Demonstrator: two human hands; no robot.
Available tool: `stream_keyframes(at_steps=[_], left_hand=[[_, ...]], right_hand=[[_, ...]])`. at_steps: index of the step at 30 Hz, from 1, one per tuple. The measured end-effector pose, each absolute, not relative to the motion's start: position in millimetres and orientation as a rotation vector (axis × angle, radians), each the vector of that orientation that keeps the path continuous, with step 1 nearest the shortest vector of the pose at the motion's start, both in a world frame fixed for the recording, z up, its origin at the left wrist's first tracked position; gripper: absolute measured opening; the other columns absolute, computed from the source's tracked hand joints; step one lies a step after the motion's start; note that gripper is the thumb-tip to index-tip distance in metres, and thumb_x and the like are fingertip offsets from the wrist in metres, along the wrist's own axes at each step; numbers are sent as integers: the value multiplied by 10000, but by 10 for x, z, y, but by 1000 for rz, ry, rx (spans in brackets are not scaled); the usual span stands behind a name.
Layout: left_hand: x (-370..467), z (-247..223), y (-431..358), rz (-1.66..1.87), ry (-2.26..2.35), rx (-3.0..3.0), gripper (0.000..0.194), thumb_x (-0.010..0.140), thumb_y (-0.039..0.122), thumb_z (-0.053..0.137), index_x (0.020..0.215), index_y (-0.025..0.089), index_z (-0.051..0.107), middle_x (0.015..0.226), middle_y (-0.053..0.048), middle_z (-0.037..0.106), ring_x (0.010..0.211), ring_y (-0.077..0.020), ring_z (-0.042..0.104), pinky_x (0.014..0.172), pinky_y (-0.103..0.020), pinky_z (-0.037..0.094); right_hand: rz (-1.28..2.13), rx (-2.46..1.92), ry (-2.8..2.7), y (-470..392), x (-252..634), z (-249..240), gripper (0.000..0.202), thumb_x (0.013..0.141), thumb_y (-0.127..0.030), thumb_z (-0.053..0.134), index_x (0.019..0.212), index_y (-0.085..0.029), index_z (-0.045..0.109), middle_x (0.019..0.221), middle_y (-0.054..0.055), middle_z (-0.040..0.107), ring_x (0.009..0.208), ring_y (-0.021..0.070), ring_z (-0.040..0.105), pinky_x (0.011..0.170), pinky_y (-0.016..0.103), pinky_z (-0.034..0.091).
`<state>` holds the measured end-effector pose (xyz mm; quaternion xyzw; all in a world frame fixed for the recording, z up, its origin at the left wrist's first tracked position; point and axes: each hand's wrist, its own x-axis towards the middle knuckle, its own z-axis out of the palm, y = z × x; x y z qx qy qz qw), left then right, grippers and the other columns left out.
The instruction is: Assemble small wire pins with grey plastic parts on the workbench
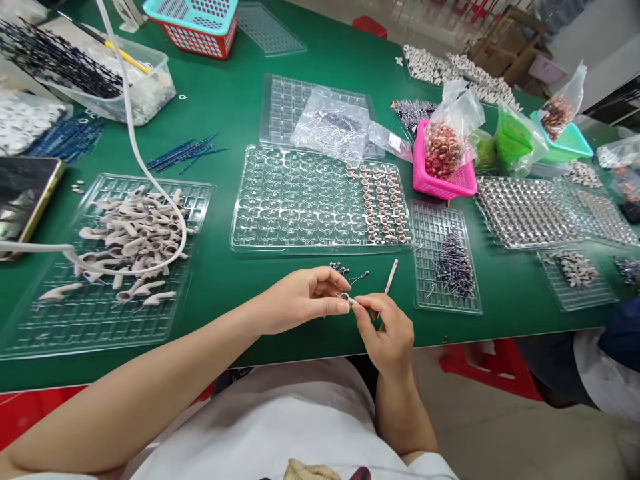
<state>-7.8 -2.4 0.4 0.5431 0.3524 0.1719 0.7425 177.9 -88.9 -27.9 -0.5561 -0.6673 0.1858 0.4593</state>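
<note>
Between my two hands, over the front of the green table, is a small pale earphone-like shell [351,300] with a round opening. My left hand [310,299] pinches its rounded end between thumb and fingers. The fingers of my right hand [387,327] close on its thin stem. A slim metal tool like tweezers [391,277] lies beside my right hand; whether the hand touches it I cannot tell. Just beyond my left fingers lie several tiny dark wired parts [339,268]. Farther back, a clear moulded tray [300,200] carries rows of similar shells along its right side.
At left, a pile of pale shells [137,233] rests on a clear tray, with a white cable [131,127] looping over it. To the right are a tray of dark wired parts [454,267] and a pink basket [445,183]. Someone's leg [555,367] shows at far right.
</note>
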Motion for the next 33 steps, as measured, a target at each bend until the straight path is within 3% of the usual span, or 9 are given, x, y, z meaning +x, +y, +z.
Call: stream_keyframes(at_steps=[6,14,23,33], left_hand=[[-84,12,-56,440,927,1514,212,829,392,701,937,213,732,854,-28,738,804,-202,665,754,-310,518],[-116,-6,-30,428,943,1629,241,912,404,599,941,228,761,889,-29,773,792,-210,689,683,-282,502],[-82,-89,-98,533,875,2228,237,979,260,420,906,167,626,813,-89,685,751,-214,604,674,-317,434],[-81,-36,-87,463,930,2127,173,918,242,417,761,208,480,688,-14,554,609,-162,483,579,-281,351]], right_hand=[[422,-1405,-1596,-868,1756,-354,86,899,-171,617,949,-219,667,819,23,712,700,145,657,622,274,531],[323,-1379,-1653,-854,1752,-393,104,893,-166,622,966,-232,656,805,20,716,679,148,657,613,285,536],[337,-1422,-1682,-848,1738,-391,67,909,-170,606,937,-217,645,789,14,704,648,127,623,615,269,516],[377,-1419,-1656,-864,1741,-381,71,900,-170,615,933,-224,649,794,12,705,661,139,640,612,273,515]])
